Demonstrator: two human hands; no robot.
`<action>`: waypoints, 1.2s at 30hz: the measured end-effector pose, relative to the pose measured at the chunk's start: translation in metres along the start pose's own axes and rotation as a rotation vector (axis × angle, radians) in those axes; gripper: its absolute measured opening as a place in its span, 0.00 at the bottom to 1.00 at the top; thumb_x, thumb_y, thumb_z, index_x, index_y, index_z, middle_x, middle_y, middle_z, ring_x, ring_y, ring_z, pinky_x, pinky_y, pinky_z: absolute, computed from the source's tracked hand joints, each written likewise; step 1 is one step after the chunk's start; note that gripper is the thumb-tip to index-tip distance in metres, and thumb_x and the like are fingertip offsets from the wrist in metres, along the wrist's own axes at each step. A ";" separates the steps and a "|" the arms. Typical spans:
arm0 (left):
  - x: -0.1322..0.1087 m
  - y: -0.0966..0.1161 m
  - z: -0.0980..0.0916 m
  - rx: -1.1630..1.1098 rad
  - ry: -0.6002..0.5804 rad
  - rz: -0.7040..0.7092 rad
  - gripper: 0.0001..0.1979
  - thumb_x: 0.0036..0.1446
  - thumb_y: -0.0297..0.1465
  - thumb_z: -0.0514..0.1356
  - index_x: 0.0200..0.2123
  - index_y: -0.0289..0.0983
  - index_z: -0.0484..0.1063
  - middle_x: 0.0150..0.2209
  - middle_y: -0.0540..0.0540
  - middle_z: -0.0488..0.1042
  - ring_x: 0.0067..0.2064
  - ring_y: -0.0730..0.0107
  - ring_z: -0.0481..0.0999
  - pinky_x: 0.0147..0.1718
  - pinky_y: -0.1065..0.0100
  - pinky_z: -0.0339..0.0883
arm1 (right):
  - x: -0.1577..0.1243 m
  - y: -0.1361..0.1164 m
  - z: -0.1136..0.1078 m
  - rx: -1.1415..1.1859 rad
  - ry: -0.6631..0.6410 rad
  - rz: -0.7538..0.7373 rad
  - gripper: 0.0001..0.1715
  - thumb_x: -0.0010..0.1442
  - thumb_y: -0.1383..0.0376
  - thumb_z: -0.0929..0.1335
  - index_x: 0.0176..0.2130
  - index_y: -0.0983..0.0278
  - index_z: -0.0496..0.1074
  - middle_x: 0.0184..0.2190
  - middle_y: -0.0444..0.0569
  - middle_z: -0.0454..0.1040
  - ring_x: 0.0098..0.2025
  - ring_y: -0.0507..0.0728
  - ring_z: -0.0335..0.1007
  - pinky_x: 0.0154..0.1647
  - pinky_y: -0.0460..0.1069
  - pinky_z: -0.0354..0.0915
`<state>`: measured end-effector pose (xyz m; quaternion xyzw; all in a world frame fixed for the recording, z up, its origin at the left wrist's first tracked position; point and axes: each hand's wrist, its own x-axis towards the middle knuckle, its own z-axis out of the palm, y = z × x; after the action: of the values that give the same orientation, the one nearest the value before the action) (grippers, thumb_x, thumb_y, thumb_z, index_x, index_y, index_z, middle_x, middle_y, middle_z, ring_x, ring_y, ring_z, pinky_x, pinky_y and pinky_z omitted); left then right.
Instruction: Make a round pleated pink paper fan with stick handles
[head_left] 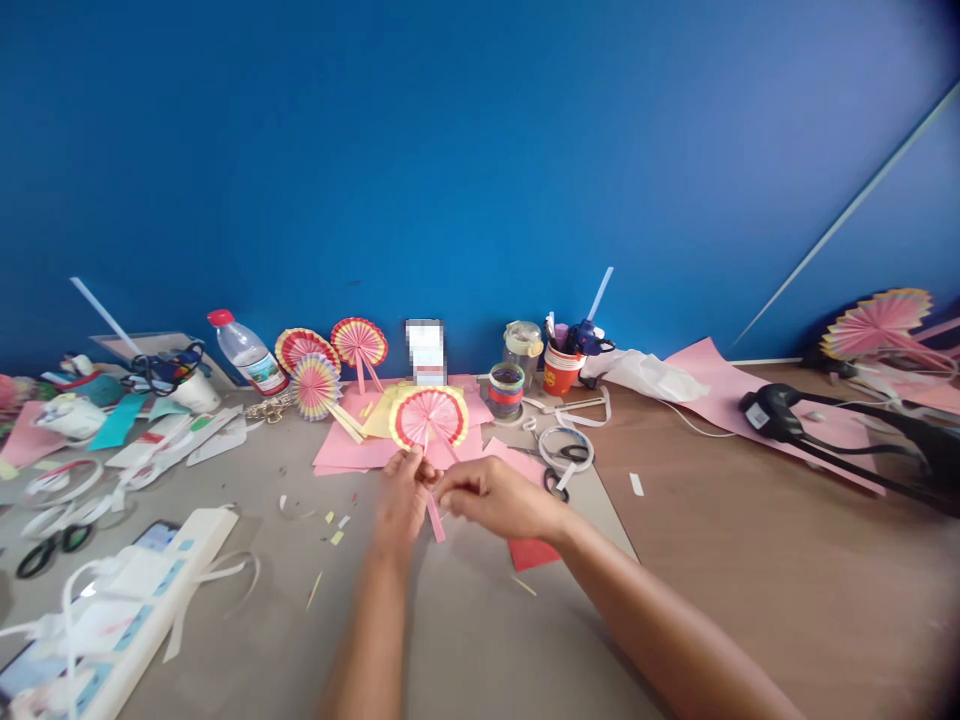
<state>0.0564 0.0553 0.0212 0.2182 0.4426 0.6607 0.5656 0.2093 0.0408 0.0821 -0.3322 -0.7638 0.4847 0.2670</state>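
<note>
A round pleated paper fan [428, 416], pink with a red ring and yellow edge, is held upright in front of me. My left hand [407, 488] is closed on it just below the pleats. Next to it, my right hand [491, 497] has its fingers closed at the pink paper strip handles; its fingertips are partly hidden. One pink strip [435, 522] sticks out beneath my fingers. Behind lie pink paper sheets [345, 452] and yellow paper. Finished-looking fans [360, 343] lean near the wall, beside a purple-and-yellow fan [316, 386].
Scissors [556, 485] and a tape roll [568, 449] lie at right, near a red paper cup [561, 369] and a jar [506, 391]. A bottle [247, 355] stands left. A power strip [161, 600] and green-handled scissors [54, 550] lie front left. A black headset-like device [776, 413] sits far right.
</note>
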 end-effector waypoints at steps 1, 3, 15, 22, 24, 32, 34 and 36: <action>0.001 0.003 -0.001 -0.035 0.022 0.038 0.13 0.41 0.32 0.68 0.23 0.35 0.66 0.20 0.54 0.68 0.21 0.80 0.66 0.26 0.73 0.65 | -0.001 -0.001 0.002 -0.080 -0.076 0.024 0.11 0.55 0.69 0.62 0.31 0.64 0.73 0.27 0.43 0.73 0.29 0.50 0.65 0.30 0.44 0.58; 0.004 0.009 -0.005 -0.097 0.054 0.103 0.13 0.41 0.31 0.68 0.24 0.35 0.65 0.21 0.55 0.69 0.21 0.82 0.65 0.28 0.73 0.66 | 0.002 0.003 0.008 -0.275 -0.103 0.111 0.11 0.56 0.68 0.62 0.30 0.65 0.74 0.29 0.45 0.74 0.31 0.51 0.67 0.30 0.44 0.57; 0.013 0.011 -0.018 -0.171 0.176 0.219 0.14 0.39 0.32 0.69 0.24 0.35 0.64 0.21 0.57 0.70 0.21 0.82 0.67 0.33 0.69 0.69 | 0.023 0.042 0.064 -0.888 0.108 0.222 0.18 0.57 0.58 0.66 0.42 0.68 0.72 0.40 0.58 0.73 0.42 0.61 0.71 0.41 0.51 0.64; 0.013 0.009 -0.016 -0.128 0.191 0.174 0.15 0.38 0.33 0.68 0.24 0.35 0.64 0.18 0.57 0.68 0.20 0.82 0.66 0.33 0.67 0.70 | 0.024 0.041 0.060 -0.732 0.027 0.385 0.13 0.57 0.67 0.63 0.38 0.68 0.75 0.37 0.59 0.76 0.37 0.60 0.73 0.33 0.49 0.62; 0.013 0.009 -0.016 -0.124 0.194 0.176 0.15 0.39 0.33 0.68 0.23 0.35 0.63 0.19 0.57 0.68 0.21 0.82 0.66 0.34 0.67 0.70 | 0.025 0.041 0.053 -0.685 0.005 0.411 0.12 0.56 0.66 0.63 0.35 0.66 0.75 0.32 0.55 0.77 0.32 0.56 0.72 0.28 0.46 0.59; 0.011 0.001 -0.017 0.015 0.126 0.056 0.14 0.38 0.33 0.68 0.24 0.34 0.67 0.21 0.55 0.69 0.22 0.79 0.68 0.32 0.67 0.71 | 0.018 0.028 0.021 -0.532 -0.062 0.435 0.15 0.56 0.61 0.63 0.25 0.65 0.73 0.26 0.50 0.75 0.26 0.53 0.66 0.23 0.45 0.52; 0.012 -0.002 -0.016 0.046 0.106 0.027 0.13 0.39 0.34 0.68 0.23 0.35 0.67 0.21 0.54 0.69 0.23 0.79 0.68 0.33 0.67 0.71 | 0.016 0.024 0.007 -0.547 -0.052 0.420 0.15 0.57 0.60 0.63 0.25 0.65 0.73 0.27 0.50 0.75 0.29 0.53 0.67 0.25 0.46 0.52; 0.012 -0.003 -0.015 0.060 0.091 0.007 0.12 0.40 0.33 0.68 0.23 0.35 0.67 0.21 0.54 0.69 0.23 0.78 0.68 0.34 0.67 0.71 | 0.012 0.020 -0.010 -0.555 -0.042 0.405 0.14 0.57 0.60 0.64 0.25 0.65 0.73 0.28 0.49 0.75 0.31 0.53 0.67 0.26 0.45 0.52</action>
<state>0.0429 0.0614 0.0080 0.2062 0.4866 0.6584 0.5360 0.2137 0.0617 0.0682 -0.5272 -0.7904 0.3081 0.0490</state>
